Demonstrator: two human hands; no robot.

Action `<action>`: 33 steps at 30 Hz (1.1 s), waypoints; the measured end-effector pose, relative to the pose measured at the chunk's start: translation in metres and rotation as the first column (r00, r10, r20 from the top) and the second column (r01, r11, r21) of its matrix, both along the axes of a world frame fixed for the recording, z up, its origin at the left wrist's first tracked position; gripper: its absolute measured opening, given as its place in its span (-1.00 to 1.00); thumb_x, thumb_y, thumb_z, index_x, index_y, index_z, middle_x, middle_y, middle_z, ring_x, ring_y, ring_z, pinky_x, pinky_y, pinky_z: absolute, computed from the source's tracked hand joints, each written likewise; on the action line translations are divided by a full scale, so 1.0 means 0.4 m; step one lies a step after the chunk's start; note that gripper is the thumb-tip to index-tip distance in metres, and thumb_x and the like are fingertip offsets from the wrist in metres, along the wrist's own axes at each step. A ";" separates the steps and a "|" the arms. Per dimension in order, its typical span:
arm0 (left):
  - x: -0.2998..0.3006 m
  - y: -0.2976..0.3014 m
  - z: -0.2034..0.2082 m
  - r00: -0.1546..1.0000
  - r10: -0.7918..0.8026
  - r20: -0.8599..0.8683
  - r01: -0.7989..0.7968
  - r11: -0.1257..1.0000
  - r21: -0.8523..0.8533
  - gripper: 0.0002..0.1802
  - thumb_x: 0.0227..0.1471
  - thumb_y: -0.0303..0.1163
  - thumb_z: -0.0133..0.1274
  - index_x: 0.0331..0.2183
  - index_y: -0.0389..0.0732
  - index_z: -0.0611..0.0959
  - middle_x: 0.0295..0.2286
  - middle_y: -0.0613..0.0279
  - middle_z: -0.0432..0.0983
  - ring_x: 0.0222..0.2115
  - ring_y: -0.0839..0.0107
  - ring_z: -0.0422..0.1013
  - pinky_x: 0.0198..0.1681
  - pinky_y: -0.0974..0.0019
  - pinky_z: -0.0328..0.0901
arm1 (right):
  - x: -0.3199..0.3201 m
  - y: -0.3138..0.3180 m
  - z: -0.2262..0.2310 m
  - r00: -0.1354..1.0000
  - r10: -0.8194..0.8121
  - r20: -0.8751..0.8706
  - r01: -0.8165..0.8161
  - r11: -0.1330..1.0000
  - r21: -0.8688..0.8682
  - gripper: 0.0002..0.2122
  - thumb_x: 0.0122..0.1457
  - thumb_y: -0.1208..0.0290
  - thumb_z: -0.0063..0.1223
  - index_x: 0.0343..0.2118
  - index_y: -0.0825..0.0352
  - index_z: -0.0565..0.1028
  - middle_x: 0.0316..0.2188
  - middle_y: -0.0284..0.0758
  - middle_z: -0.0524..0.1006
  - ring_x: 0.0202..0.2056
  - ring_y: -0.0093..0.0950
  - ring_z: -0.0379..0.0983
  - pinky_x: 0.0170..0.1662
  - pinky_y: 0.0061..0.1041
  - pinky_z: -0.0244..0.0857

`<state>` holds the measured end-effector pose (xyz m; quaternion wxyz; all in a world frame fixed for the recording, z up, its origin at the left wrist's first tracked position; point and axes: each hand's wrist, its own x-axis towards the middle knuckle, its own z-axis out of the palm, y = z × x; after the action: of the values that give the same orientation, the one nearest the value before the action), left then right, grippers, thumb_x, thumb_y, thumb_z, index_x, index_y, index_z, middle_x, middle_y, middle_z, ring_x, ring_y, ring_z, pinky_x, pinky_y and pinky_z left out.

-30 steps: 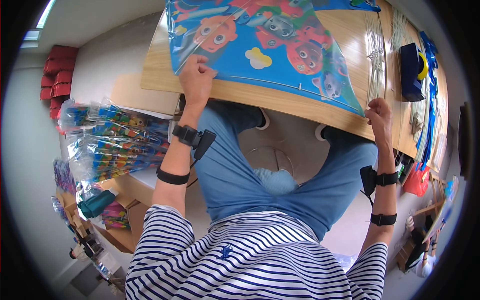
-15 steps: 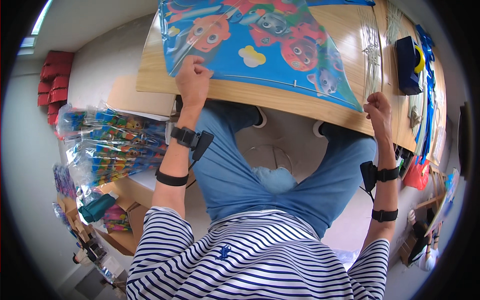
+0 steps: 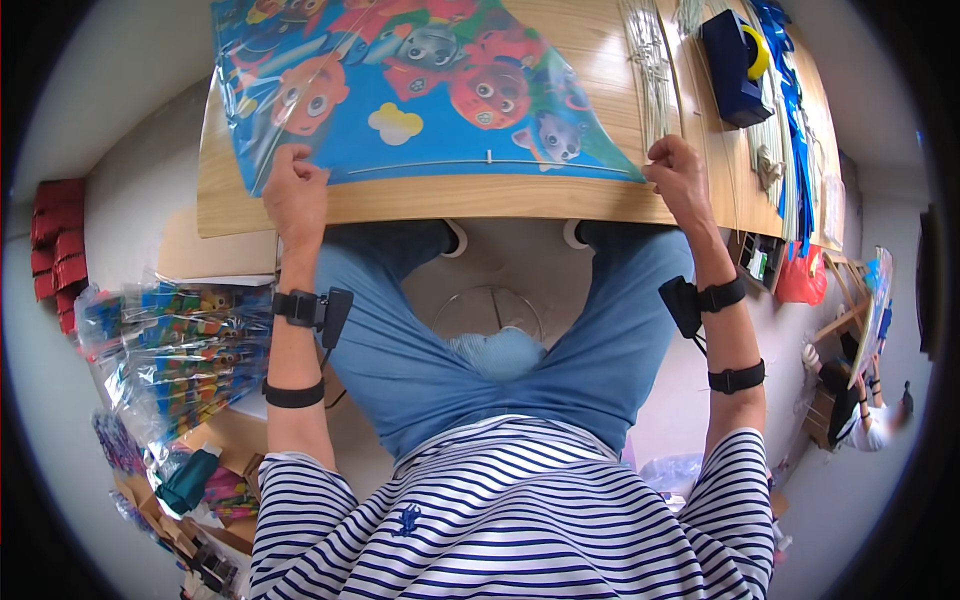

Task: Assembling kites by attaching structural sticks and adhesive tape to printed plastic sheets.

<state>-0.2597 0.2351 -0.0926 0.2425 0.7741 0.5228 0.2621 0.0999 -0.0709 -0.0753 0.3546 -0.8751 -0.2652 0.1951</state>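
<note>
"On the worktop, what's that?"
"A sheet, a white rod along its near edge."
"Held how?"
"Left hand pinches that edge; right hand pinches the right corner."

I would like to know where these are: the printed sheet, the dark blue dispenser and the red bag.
Printed sheet (image 3: 396, 122): head view, on its printed cloud.
Dark blue dispenser (image 3: 726, 82): head view, side of its body.
Red bag (image 3: 802, 277): head view, middle of its front.
</note>
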 end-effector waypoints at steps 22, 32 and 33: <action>-0.010 0.017 0.017 0.999 0.008 -0.052 -0.013 0.994 -0.113 -0.69 -0.26 -0.58 0.28 -0.35 -0.28 0.60 -0.59 0.36 0.42 -0.55 0.56 0.34 -0.42 0.45 0.31 | -0.032 0.019 0.016 0.989 0.031 0.147 -0.021 0.997 -0.072 -0.88 -0.14 0.62 0.11 -0.45 0.43 0.49 -0.59 -0.25 0.47 -0.50 -0.44 0.41 -0.37 -0.46 0.32; -0.014 0.025 0.005 1.000 0.005 -0.029 -0.009 0.990 -0.142 -0.70 -0.25 -0.56 0.29 -0.35 -0.26 0.60 -0.59 0.33 0.43 -0.54 0.50 0.37 -0.40 0.39 0.32 | -0.044 0.024 0.002 0.961 0.054 0.271 -0.035 0.996 -0.077 -0.90 -0.11 0.67 0.02 -0.46 0.43 0.48 -0.56 -0.13 0.51 -0.47 -0.27 0.47 -0.36 -0.36 0.34; -0.016 0.025 0.006 1.000 -0.002 -0.028 -0.002 0.992 -0.128 -0.70 -0.25 -0.58 0.28 -0.35 -0.28 0.60 -0.58 0.36 0.41 -0.54 0.56 0.34 -0.41 0.45 0.32 | -0.045 0.026 0.000 0.957 0.063 0.282 -0.041 0.995 -0.086 -0.89 -0.10 0.67 -0.01 -0.45 0.42 0.47 -0.55 -0.09 0.51 -0.46 -0.22 0.47 -0.35 -0.33 0.34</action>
<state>-0.2659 0.2452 -0.0901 0.2842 0.7606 0.5418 0.2170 0.0817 -0.0603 -0.0752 0.2724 -0.9002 -0.3285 0.0868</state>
